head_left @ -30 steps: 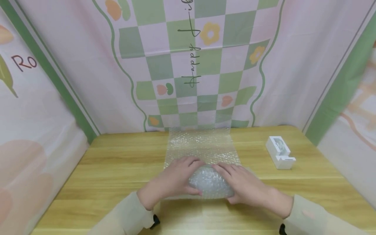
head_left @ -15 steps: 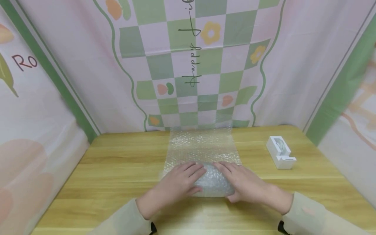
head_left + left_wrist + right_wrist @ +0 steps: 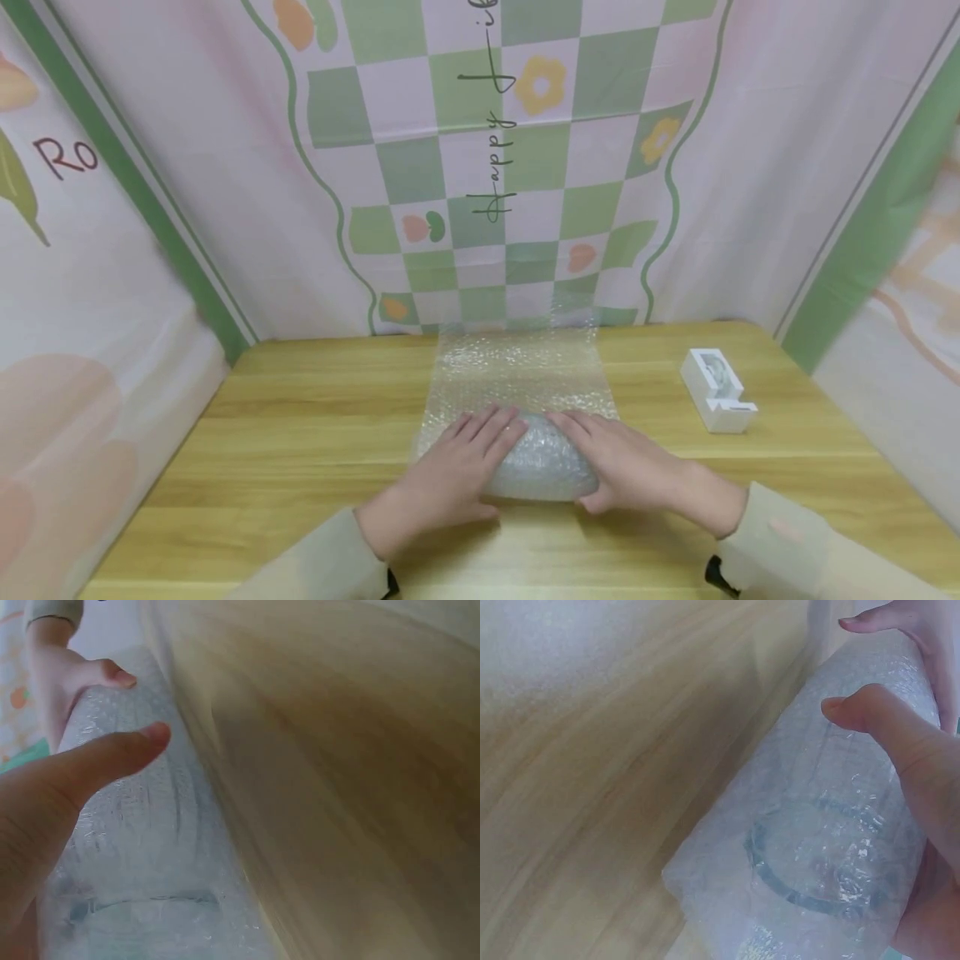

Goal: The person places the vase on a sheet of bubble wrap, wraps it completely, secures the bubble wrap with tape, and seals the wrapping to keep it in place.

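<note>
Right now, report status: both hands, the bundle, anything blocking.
Left hand and right hand on the bubble-wrapped bundle. Loose bubble wrap spread beyond it. Tape dispenser off to the right, clear of both hands.

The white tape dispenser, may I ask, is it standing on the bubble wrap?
No, the tape dispenser stands on bare table, right of the bubble wrap.

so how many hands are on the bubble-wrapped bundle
2: the left hand on the left end of the bubble-wrapped bundle, and the right hand on its right end. No others are in view.
</note>
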`<state>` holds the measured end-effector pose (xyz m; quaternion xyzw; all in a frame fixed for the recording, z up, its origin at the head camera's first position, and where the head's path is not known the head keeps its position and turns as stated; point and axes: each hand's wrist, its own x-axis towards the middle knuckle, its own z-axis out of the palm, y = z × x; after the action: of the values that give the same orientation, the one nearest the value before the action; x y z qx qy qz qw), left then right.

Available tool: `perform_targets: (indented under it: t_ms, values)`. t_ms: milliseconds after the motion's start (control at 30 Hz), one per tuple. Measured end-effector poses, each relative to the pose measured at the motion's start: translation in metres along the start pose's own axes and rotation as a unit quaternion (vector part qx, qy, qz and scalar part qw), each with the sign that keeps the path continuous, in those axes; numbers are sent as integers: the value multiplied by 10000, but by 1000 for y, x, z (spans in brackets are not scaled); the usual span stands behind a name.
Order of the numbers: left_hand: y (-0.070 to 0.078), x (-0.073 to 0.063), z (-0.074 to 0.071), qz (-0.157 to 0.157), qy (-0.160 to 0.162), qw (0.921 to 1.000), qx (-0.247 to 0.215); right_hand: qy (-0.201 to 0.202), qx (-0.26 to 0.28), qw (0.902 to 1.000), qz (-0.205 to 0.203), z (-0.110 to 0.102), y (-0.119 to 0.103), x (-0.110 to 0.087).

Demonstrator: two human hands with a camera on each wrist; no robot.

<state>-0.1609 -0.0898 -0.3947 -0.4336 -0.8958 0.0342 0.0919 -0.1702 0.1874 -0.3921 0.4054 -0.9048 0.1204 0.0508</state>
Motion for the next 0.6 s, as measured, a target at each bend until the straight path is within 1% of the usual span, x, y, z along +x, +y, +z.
perform_targets:
  t_ms: [100,333,400,600]
  values:
    - [0,2,2,-39,99,9999,41,-121,82,9999,44,-3,-1,0]
    - [-6,6,10,137,636,9977,192,-343,333,9988,106,-5,2,1]
    - [-7,7,11,179,694,9974,112,-375,367,9986,86,-5,3,2]
    - [-10,9,8,219,642,9976,-166,-389,423,9983,-31,-6,6,3]
